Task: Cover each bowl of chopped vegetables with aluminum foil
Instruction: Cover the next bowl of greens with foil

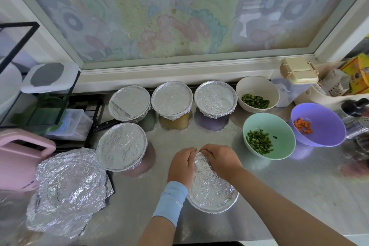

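Foil is the weak point here. The foil-wrapped bowl (pixel 213 189) stands on the steel counter (pixel 279 181) right in front of the person. The left hand (pixel 180 166) and the right hand (pixel 219 159) meet at its far rim, fingers curled over the edge and clamped on the sheet to crimp it down.

With both hands bearing on one side, the bowl could tip away or skid on the smooth steel, and its contents would shift under the cover. Too hard a pull would likely tear the thin sheet at the rim, or lift the near edge, which looks tucked already. A loose near edge would leave a gap.

Just to the right, the mint-green bowl (pixel 268 136) of chopped greens is open. So are the cream bowl (pixel 257 94) behind it and the purple bowl (pixel 317 124) with diced carrot. A careless sweep of the right forearm could knock the nearest one.

At the left lies a crumpled foil pile (pixel 69 185), heavily creased. Sheets taken from it may split along the creases when stretched over a rim.
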Available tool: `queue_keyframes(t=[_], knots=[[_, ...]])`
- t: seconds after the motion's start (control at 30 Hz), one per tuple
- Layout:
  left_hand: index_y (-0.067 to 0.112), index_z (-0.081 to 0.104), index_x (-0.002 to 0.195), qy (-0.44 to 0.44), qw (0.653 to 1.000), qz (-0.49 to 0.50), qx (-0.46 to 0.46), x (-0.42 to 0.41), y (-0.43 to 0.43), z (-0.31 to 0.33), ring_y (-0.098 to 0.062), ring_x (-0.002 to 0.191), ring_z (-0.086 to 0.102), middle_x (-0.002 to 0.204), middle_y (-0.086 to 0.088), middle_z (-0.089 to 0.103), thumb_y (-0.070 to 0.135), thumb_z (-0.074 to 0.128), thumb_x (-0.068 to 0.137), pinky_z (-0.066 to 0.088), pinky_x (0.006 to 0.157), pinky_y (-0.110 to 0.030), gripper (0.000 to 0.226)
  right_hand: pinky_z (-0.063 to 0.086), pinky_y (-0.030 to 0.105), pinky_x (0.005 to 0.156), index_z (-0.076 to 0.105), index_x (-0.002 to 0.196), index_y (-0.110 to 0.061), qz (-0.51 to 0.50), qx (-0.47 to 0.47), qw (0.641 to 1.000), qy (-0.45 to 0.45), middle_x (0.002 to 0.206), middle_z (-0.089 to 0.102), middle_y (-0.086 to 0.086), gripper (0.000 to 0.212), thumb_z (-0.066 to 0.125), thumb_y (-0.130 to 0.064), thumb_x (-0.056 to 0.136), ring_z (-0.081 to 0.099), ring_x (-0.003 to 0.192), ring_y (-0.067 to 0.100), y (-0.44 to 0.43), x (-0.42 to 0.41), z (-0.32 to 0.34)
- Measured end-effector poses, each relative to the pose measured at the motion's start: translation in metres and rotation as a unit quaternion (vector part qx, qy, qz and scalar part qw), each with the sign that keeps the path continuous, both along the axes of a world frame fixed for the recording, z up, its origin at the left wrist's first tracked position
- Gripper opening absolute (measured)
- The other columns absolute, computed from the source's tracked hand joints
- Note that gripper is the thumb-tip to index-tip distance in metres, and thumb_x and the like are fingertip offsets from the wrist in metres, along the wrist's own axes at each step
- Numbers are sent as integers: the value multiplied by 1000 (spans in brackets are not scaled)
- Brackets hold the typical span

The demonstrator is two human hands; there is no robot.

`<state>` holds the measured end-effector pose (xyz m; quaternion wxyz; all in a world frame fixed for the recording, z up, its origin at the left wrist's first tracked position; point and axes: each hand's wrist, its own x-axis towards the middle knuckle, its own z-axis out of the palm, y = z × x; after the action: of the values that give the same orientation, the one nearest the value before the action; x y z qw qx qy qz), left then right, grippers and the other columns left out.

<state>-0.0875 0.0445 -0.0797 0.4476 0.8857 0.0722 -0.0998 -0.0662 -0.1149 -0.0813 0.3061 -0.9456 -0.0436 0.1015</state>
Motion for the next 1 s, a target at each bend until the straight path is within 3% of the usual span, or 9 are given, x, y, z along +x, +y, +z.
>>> queue_keyframes(t=[0.07, 0.17, 0.33, 0.47, 0.63, 0.77, 0.93, 1.0], knots=[[22, 67, 116, -34, 999, 35, -6, -4, 1, 1, -7, 102, 58, 108, 11, 65, 25, 54, 98, 42, 94, -20, 23, 51, 32, 83, 69, 107, -31, 15, -4, 1000, -16, 101, 73, -11, 21, 52, -36, 97, 66, 92, 18, 2, 1, 2], [25, 71, 109, -29, 999, 39, -16, -12, 0, 2, -8, 96, 61, 97, 12, 69, 27, 64, 91, 46, 91, -24, 19, 51, 31, 82, 69, 108, -31, 33, 18, 999, -35, 102, 72, -13, 18, 58, -32, 94, 67, 91, 15, 3, 0, 2], [26, 76, 96, -8, 996, 67, -65, -15, -2, 4, 2, 74, 64, 76, 12, 71, 25, 67, 89, 44, 70, -7, 12, 46, 23, 78, 73, 101, -33, 11, 32, 999, 15, 92, 73, -14, 14, 60, -33, 94, 65, 86, 10, 1, 1, 4], [26, 76, 94, -9, 996, 63, -63, -13, -1, 4, 5, 73, 63, 72, 17, 70, 24, 65, 91, 41, 68, -4, 11, 47, 27, 77, 70, 102, -34, 12, 8, 1000, 13, 92, 73, -13, 17, 55, -38, 96, 65, 86, 12, 0, -2, 1], [28, 74, 90, 5, 998, 42, -46, -10, -1, 4, 4, 69, 61, 67, 14, 67, 25, 59, 95, 40, 65, -6, 16, 49, 30, 77, 67, 103, -35, 23, -9, 1000, 19, 93, 72, -13, 18, 51, -41, 97, 65, 86, 15, 1, -2, 2], [27, 69, 84, -1, 1000, -1, -8, -7, 2, 5, -3, 66, 60, 62, 8, 65, 25, 53, 96, 44, 65, -18, 21, 48, 25, 80, 66, 106, -33, 29, 27, 999, 22, 95, 71, -16, 15, 57, -33, 94, 63, 88, 9, 1, -1, 6], [27, 69, 84, -6, 1000, 4, -26, -7, -1, 3, -6, 61, 59, 60, 3, 64, 28, 52, 99, 42, 62, -13, 23, 47, 27, 71, 69, 94, -27, 25, 38, 999, 23, 60, 55, -21, 9, 61, -30, 93, 53, 65, 5, -2, 0, 9], [29, 69, 81, 12, 999, 23, -38, -8, 0, -1, -5, 60, 59, 60, 3, 64, 30, 52, 99, 40, 59, -9, 24, 48, 27, 71, 70, 94, -28, 24, 36, 999, 31, 57, 54, -21, 12, 59, -32, 94, 53, 63, 5, -1, 1, 8]])
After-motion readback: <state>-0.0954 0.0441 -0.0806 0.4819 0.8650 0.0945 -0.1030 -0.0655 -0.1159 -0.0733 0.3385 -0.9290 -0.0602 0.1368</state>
